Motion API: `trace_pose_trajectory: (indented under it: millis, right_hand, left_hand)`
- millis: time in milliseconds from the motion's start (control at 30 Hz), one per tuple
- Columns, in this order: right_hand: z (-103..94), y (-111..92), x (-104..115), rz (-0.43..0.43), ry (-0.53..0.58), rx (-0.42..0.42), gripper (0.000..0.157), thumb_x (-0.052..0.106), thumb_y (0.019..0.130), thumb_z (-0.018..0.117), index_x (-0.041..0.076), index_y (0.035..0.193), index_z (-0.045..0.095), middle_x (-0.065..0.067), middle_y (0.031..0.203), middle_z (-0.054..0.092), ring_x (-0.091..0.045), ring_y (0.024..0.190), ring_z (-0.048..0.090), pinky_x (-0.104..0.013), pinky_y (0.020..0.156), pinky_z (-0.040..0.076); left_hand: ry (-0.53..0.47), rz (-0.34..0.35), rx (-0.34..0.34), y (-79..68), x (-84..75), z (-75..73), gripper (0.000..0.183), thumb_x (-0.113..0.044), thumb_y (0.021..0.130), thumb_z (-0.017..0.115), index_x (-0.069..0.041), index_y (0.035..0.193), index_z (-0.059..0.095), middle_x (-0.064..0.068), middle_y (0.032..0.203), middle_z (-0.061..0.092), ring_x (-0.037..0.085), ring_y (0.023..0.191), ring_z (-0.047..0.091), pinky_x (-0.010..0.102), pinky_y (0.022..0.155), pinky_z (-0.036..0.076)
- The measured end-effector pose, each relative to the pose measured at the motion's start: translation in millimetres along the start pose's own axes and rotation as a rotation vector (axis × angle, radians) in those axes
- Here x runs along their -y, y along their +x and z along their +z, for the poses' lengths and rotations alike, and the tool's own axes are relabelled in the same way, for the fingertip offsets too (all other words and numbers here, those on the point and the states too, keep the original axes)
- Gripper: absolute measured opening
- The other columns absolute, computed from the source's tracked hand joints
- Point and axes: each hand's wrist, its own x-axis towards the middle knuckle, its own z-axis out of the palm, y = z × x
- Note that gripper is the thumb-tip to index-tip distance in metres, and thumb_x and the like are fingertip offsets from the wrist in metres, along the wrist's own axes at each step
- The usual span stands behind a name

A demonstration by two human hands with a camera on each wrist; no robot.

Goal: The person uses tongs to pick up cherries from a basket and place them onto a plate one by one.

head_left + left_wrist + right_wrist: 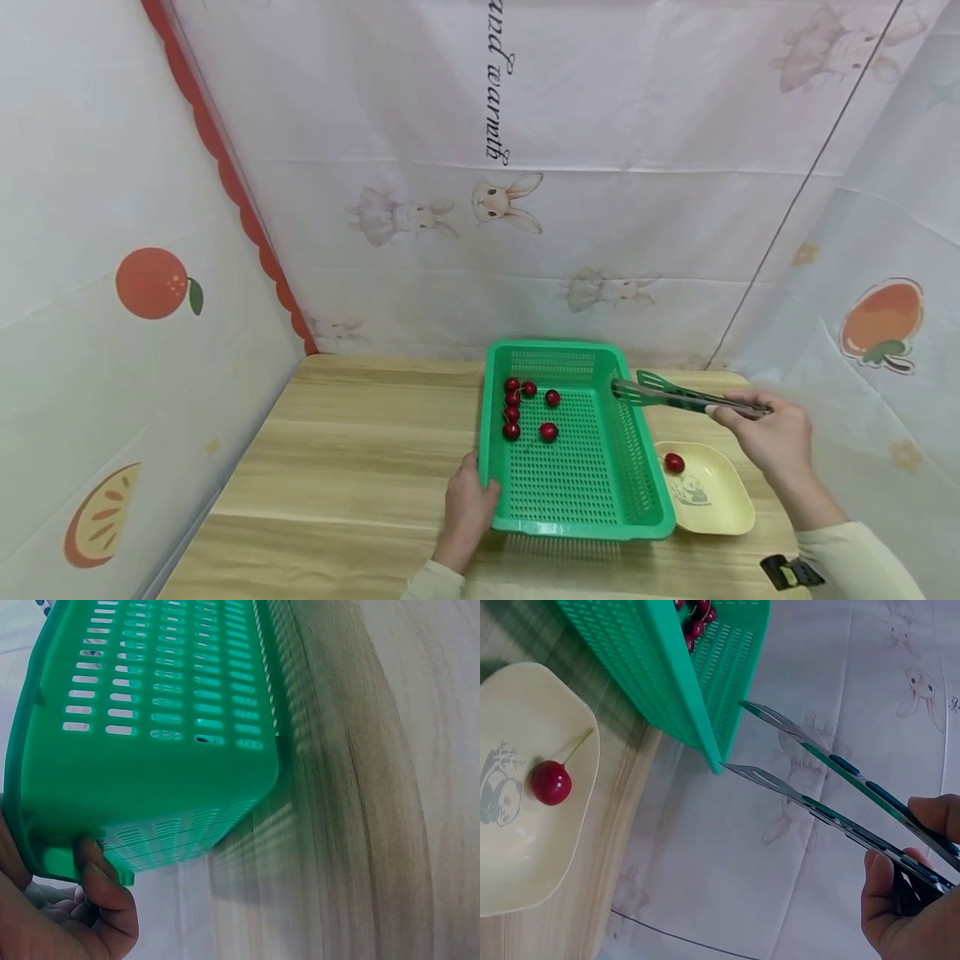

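Note:
My left hand (468,510) grips the rim of a green plastic basket (577,530) at its near left side; in the left wrist view its fingers (109,889) curl under the rim. Several dark red cherries (549,432) lie inside, mostly along the left wall. My right hand (782,437) holds a pair of tongs (832,817) by the handles. The tongs' arms stand apart with no cherry between them, their tips by the basket's far right rim. One cherry (551,783) with a stem rests on a cream plate (723,483) with a panda print, right of the basket.
The wooden table (360,467) extends to the left of the basket. A printed cloth (420,317) hangs behind the table's far edge, with more cloth at both sides. A black strap-like object (791,572) shows by the right sleeve.

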Motion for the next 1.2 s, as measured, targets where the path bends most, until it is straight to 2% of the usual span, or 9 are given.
trace_pose_trajectory:
  millis: [233,467,800,1033,1200]
  right_hand:
    - [16.7,3.2,6.4,-0.056,0.042,0.034,0.037,0.023,0.078,0.074,-0.006,0.100,0.067,-0.016,0.082,0.068,0.006,0.060,0.053,-0.023,0.049,0.044]
    - [33.4,8.0,8.0,-0.041,0.086,0.067,0.037,0.020,0.078,0.074,-0.007,0.103,0.066,-0.015,0.079,0.068,-0.005,0.058,0.059,-0.025,0.047,0.045]
    - [60.5,14.3,14.4,-0.008,0.111,0.124,0.034,0.019,0.077,0.074,-0.005,0.101,0.068,-0.015,0.084,0.068,-0.012,0.055,0.055,-0.029,0.044,0.040]
    - [77.7,21.6,20.2,-0.041,0.074,0.129,0.025,0.014,0.076,0.072,-0.003,0.094,0.069,-0.012,0.078,0.066,-0.016,0.053,0.051,-0.029,0.044,0.039]
    - [88.1,27.1,22.5,-0.046,0.056,0.155,0.025,0.016,0.076,0.071,-0.003,0.092,0.069,-0.012,0.076,0.066,-0.017,0.055,0.052,-0.030,0.045,0.039]
  left_hand:
    - [0.012,-0.011,0.002,-0.3,0.8,-1.5,0.051,0.000,0.074,0.067,0.008,0.122,0.051,0.021,0.097,0.061,0.031,0.082,0.060,0.043,0.066,0.050]
    - [-0.007,-0.001,0.005,0.9,0.6,-1.0,0.051,0.002,0.074,0.067,0.009,0.121,0.051,0.022,0.099,0.061,0.032,0.085,0.059,0.043,0.068,0.051]
    - [0.005,-0.015,0.007,-2.1,1.1,-0.9,0.053,0.001,0.073,0.068,0.010,0.122,0.050,0.023,0.099,0.061,0.031,0.082,0.059,0.044,0.066,0.051]
    - [0.033,-0.012,-0.010,-1.8,1.7,-0.5,0.051,-0.001,0.072,0.068,0.007,0.120,0.052,0.018,0.092,0.063,0.028,0.074,0.059,0.042,0.058,0.048]
    - [0.043,-0.021,-0.009,-0.5,1.1,0.2,0.051,-0.002,0.072,0.069,0.006,0.120,0.052,0.018,0.091,0.063,0.028,0.074,0.059,0.042,0.059,0.049]
